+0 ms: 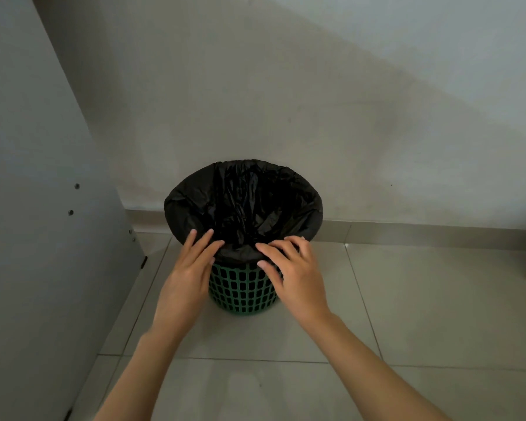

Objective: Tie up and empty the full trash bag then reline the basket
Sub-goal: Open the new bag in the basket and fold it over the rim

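Observation:
A green lattice basket stands on the tiled floor close to the wall. A black trash bag lines it, with its edge folded over the rim all the way round. My left hand rests on the near left of the rim, fingers spread flat on the bag's folded edge. My right hand lies on the near right of the rim, fingers apart and touching the plastic. Neither hand grips the bag. The bag's inside is dark and its contents cannot be seen.
A grey cabinet panel stands upright on the left, close to the basket. A pale wall with a tiled skirting runs behind it. Light floor tiles stretch to the right and toward me.

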The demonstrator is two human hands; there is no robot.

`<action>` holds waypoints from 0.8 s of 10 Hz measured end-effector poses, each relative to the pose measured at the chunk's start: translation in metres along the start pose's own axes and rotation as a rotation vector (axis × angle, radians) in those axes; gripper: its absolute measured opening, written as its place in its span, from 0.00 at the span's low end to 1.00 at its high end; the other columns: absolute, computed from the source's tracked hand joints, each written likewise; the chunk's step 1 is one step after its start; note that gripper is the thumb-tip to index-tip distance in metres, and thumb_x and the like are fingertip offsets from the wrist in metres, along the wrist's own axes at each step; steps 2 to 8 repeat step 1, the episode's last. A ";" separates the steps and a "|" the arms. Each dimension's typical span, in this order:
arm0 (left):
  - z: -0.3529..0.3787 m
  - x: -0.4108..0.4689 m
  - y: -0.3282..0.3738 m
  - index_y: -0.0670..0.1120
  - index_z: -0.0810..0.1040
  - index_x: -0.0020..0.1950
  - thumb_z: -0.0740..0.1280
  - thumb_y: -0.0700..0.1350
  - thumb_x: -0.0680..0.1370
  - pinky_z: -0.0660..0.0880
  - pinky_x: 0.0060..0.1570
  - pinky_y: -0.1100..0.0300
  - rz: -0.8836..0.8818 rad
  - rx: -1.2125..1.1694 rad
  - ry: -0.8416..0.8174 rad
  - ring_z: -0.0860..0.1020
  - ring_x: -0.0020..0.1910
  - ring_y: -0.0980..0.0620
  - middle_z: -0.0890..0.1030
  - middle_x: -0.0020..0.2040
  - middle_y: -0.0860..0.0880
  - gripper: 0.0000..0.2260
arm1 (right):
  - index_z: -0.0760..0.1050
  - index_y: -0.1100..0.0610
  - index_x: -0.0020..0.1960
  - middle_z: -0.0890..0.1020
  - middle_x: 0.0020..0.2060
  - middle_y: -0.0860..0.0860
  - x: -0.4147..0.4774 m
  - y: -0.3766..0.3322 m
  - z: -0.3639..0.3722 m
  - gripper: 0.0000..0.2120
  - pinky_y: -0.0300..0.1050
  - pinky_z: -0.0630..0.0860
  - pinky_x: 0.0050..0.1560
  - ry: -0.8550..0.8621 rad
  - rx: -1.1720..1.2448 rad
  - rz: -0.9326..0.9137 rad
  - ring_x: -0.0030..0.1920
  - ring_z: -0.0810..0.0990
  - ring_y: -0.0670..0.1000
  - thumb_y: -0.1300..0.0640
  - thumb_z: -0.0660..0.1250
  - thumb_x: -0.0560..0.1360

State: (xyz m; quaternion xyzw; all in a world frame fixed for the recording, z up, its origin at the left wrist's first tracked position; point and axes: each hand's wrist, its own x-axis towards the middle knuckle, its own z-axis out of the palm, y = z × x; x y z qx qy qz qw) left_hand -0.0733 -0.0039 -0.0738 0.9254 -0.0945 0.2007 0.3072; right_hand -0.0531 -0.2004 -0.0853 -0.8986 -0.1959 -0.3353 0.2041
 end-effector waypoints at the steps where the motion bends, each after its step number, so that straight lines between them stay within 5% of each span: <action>1: 0.003 0.000 0.000 0.48 0.68 0.71 0.56 0.44 0.82 0.52 0.68 0.66 -0.014 0.037 -0.038 0.47 0.74 0.60 0.62 0.74 0.55 0.17 | 0.79 0.53 0.60 0.82 0.50 0.47 0.003 0.011 -0.007 0.17 0.52 0.73 0.62 -0.095 0.012 -0.054 0.55 0.76 0.52 0.47 0.59 0.77; 8: 0.003 0.000 0.000 0.48 0.68 0.71 0.56 0.44 0.82 0.52 0.68 0.66 -0.014 0.037 -0.038 0.47 0.74 0.60 0.62 0.74 0.55 0.17 | 0.79 0.53 0.60 0.82 0.50 0.47 0.003 0.011 -0.007 0.17 0.52 0.73 0.62 -0.095 0.012 -0.054 0.55 0.76 0.52 0.47 0.59 0.77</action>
